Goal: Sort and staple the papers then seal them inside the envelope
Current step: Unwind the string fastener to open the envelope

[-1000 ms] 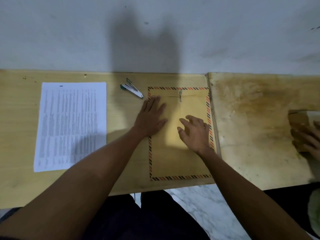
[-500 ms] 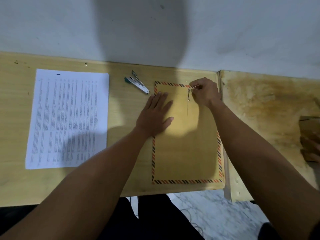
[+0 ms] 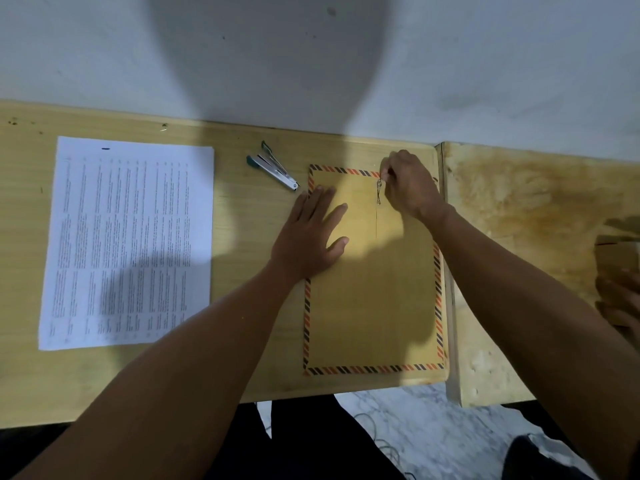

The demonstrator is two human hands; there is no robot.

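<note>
A brown envelope point(image 3: 374, 299) with a striped orange-and-black border lies flat on the wooden desk point(image 3: 242, 341). My left hand point(image 3: 308, 237) rests flat on its upper left part, fingers straight. At the envelope's top edge my right hand point(image 3: 410, 187) pinches the string point(image 3: 379, 192) of the closure. A white stack of printed papers point(image 3: 128, 240) lies at the left of the desk. Between papers and envelope sits a silver stapler point(image 3: 273, 169) with a green end, lying open.
A white wall runs behind the desk. A second, stained wooden table point(image 3: 519, 209) adjoins on the right, where another person's hand point(image 3: 620, 299) holds a brown object at the frame edge. Marble floor and dark trousers show below the desk's front edge.
My right hand moved from the middle of the envelope up to its top edge and took hold of the closure string. My left hand stayed pressed on the envelope.
</note>
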